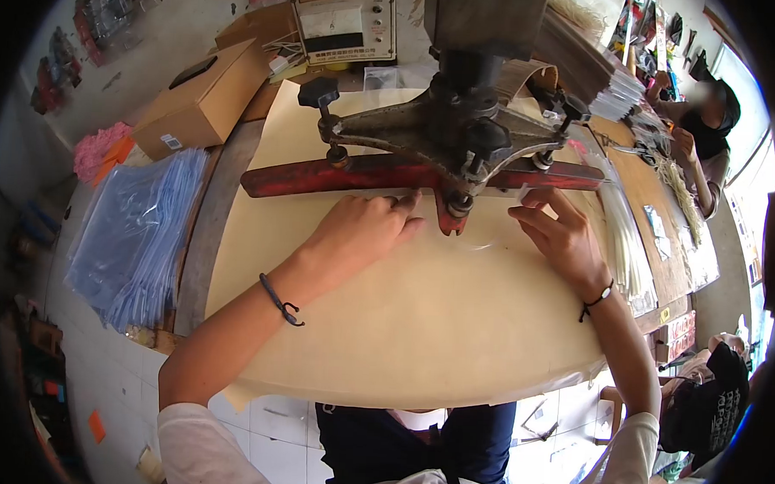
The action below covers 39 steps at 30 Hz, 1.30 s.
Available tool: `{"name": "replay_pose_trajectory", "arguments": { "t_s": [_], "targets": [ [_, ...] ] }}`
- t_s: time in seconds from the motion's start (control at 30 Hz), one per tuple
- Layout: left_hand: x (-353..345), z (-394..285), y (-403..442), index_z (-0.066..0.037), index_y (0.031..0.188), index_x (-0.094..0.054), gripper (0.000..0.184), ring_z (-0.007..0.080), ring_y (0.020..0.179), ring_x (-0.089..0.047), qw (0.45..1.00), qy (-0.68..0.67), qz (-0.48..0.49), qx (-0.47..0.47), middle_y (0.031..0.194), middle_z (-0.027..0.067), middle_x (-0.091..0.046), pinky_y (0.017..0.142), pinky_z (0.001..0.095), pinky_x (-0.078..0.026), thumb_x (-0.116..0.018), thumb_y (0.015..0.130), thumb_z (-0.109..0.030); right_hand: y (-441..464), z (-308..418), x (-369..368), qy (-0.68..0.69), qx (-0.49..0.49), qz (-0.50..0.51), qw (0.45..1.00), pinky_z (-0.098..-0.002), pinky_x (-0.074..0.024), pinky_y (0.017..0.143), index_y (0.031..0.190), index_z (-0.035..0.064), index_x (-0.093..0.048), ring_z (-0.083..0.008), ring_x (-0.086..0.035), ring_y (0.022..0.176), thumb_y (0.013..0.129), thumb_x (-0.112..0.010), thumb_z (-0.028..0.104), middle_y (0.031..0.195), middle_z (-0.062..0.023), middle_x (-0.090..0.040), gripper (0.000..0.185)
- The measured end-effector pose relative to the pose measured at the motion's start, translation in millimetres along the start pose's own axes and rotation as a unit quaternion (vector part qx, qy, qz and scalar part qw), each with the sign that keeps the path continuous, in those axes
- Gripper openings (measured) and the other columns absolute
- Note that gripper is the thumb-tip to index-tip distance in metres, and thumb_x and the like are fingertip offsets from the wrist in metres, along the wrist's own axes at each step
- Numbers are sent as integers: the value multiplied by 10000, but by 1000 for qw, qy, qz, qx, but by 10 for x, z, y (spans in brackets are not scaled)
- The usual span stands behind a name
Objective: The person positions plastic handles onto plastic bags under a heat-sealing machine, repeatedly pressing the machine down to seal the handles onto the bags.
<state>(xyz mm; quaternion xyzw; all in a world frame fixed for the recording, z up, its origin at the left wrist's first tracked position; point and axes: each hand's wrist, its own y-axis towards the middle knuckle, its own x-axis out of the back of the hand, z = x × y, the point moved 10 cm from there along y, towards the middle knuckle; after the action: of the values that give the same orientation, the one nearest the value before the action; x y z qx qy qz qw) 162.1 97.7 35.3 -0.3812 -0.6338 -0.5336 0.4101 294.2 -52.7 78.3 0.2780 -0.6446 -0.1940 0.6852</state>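
Observation:
My left hand (367, 227) lies low over the tan sheet (384, 327), just in front of the red bar (330, 178) of a press. Its thumb stands apart from the other fingers, and the fingertips reach the bar's front edge. To the right of the bar's short forked arm, my right hand (565, 240) is bent with thumb and forefinger close together. A thin clear plastic piece (481, 245) shows faintly between the hands, its edge running towards the right fingertips. Above the bar is the dark metal press head (392, 123) with black knobs.
Stacked clear plastic sleeves (136, 233) lie at the left, near a cardboard box (200, 99). A control box (344, 23) stands behind the press. More plastic strips (622, 242) lie at the right. Another person (707, 125) works at the far right, beside a wooden table (659, 277).

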Motion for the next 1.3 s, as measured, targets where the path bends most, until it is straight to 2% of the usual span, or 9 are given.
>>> {"name": "replay_pose_trajectory", "arguments": {
  "t_s": [0.1, 0.2, 0.37, 0.47, 0.8, 1.07, 1.17, 1.3],
  "targets": [
    [-5, 20, 5, 50, 1273, -617, 424, 344, 682, -682, 998, -43, 50, 23, 753, 204, -682, 651, 422, -567, -625, 901, -153, -20, -27, -12, 0, -9, 7, 1000, -329, -572, 695, 1029, 105, -738, -202, -667, 870, 805, -754, 8, 1012, -59, -626, 244],
    [-37, 21, -4, 46, 1335, -582, 491, 351, 666, -679, 996, -29, 78, 29, 727, 205, -671, 645, 428, -562, -583, 866, -102, 9, -12, -11, 6, -11, 8, 1000, -335, -574, 716, 1023, 107, -750, -202, -659, 890, 806, -750, 6, 1033, -64, -624, 240],
    [22, -16, -20, 46, 1377, -549, 529, 367, 664, -670, 997, -33, 73, 13, 715, 213, -660, 636, 449, -555, -564, 865, -88, 82, 51, 41, -28, 11, -1, 1000, -337, -571, 745, 996, 102, -767, -206, -644, 891, 789, -759, 7, 1032, -59, -625, 228],
    [8, -8, -35, 49, 1385, -539, 537, 374, 656, -664, 996, -37, 79, 12, 696, 213, -648, 629, 459, -552, -558, 864, -80, 21, -45, -81, -10, -11, 28, 1000, -345, -564, 742, 995, 98, -766, -209, -639, 880, 782, -769, 14, 1003, -48, -626, 229],
    [9, -21, -49, 55, 1381, -533, 540, 372, 610, -652, 995, -16, 94, 8, 651, 202, -630, 596, 470, -550, -559, 857, -73, 55, 25, -75, 1, -15, 21, 1000, -342, -580, 725, 969, 80, -759, -213, -662, 868, 793, -775, 26, 953, -48, -670, 184],
    [4, -13, -50, 32, 1398, -525, 559, 358, 643, -672, 993, -27, 108, 24, 701, 205, -654, 629, 455, -565, -564, 850, -70, 49, 13, -54, 26, -26, 21, 999, -343, -594, 735, 964, 63, -746, -229, -695, 877, 790, -761, -9, 939, -65, -688, 189],
    [-21, -8, -27, 27, 1409, -514, 572, 358, 657, -678, 993, -40, 106, 25, 720, 206, -661, 644, 457, -568, -568, 849, -73, 10, -70, -62, 46, -59, 30, 997, -338, -599, 736, 965, 54, -741, -229, -700, 879, 788, -754, -21, 954, -65, -693, 192],
    [-77, 29, -60, 25, 1432, -487, 596, 358, 668, -681, 994, -25, 109, 9, 721, 199, -663, 642, 457, -567, -576, 852, -83, 35, -71, -79, 40, -35, 20, 998, -332, -606, 735, 965, 61, -743, -234, -703, 867, 792, -747, -28, 954, -62, -701, 195]
  ]
}}
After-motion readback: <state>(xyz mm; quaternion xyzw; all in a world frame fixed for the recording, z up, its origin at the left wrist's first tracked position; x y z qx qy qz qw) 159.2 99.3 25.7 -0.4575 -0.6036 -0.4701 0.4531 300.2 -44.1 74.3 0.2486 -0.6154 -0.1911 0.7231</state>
